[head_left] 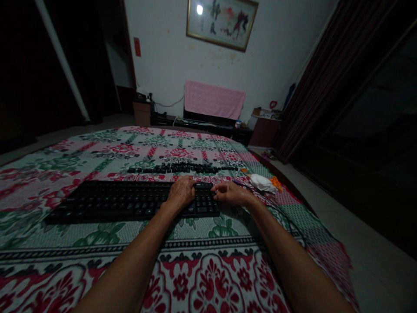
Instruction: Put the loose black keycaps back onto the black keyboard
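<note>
A black keyboard (114, 201) lies flat on a patterned cloth, its number pad at the right end. My left hand (181, 191) rests over it just left of the number pad, fingers bent toward the far edge and thumb pointing right. At the right edge my right hand (230, 192) has its fingers drawn together by the number pad keys (203, 203). Whatever may be between those fingertips is too small and dark to make out. Behind the keyboard, many loose black keycaps (189, 167) lie in a long, uneven row.
Right of my right hand are a crumpled white tissue (262, 182) and an orange item (276, 183). A dark cable (291, 219) curves along the cloth's right side. The floral tablecloth (224, 278) covers the table. A pink towel (213, 99) hangs at the far wall.
</note>
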The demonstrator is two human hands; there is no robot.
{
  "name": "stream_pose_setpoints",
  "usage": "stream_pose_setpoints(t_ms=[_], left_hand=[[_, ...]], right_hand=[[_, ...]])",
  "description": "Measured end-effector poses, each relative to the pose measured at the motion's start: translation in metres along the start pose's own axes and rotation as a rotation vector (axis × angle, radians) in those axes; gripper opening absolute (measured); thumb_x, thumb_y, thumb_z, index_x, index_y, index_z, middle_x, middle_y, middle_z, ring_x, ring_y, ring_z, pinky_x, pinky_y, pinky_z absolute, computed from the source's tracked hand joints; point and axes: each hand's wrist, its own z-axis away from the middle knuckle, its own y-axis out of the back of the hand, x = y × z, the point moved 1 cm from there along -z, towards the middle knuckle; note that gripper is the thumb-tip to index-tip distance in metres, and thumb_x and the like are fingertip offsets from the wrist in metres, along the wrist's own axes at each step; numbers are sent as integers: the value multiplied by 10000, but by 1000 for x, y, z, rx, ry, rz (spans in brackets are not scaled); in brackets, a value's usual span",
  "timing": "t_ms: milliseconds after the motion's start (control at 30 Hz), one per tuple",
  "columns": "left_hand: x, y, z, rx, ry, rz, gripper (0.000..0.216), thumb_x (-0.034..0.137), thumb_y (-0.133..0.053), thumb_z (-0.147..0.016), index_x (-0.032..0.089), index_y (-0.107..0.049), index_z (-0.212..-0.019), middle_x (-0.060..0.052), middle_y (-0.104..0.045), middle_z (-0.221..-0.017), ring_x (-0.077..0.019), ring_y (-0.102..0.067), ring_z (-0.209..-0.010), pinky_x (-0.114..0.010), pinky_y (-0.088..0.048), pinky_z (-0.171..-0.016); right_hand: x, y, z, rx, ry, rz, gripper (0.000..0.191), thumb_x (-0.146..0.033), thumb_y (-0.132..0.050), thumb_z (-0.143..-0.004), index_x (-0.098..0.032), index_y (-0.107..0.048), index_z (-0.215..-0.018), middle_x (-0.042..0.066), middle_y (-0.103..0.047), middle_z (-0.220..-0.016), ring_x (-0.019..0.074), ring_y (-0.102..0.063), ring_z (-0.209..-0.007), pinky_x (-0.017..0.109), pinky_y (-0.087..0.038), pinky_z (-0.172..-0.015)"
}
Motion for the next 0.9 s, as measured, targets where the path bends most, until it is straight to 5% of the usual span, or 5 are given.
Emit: stream_pose_setpoints(t_ms=[267, 900], left_hand=[[0, 0, 1, 4, -6, -1, 303, 188, -385, -768, 205, -618, -961, -58, -561, -932, -179, -465, -906, -287, -377, -834], [-1, -2, 0, 15, -26, -15, 312, 181, -384, -765, 220, -609, -977, -47, -575, -928, -177, -486, -894, -280, -384, -831]], right_hand=[[5, -6, -7, 157, -98, -137, 150, -158, -549, -637, -157, -530, -786, -49, -516, -505, 67, -469, -405, 183, -375, -413], [17, -3, -9, 106, -2, -115, 187, -196, -583, -632, -158, -537, -809, -59, -504, -503, 53, -433, -387, 172, -348, -394]])
